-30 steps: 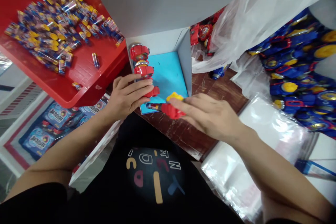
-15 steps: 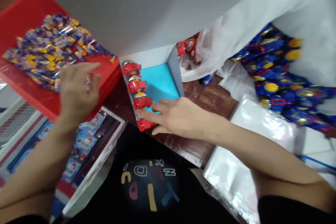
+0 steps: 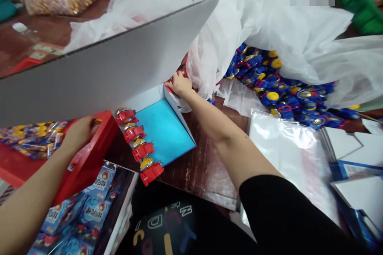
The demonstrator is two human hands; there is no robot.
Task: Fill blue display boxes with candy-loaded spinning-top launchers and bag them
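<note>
An open box with a bright blue bottom stands in the middle, its tall grey lid raised. Several red toys with yellow and silver parts form a row along its left side. Beyond the box's far right corner, my right hand reaches among more red toys beside a thin white bag, fingers bent round something I cannot make out. My left hand is over the red tray of small wrapped candies, its fingertips pinched at a small yellow-ended piece.
Blue and yellow toys spill from white plastic bags at the right. Clear plastic sleeves lie below them. A carton of blue packets is at the lower left. A green basket stands at the upper right.
My right hand has moved from the toy row to the red toys beyond the box. My left hand's fingers have closed near the tray's right edge. The view has shifted, showing more of the table.
</note>
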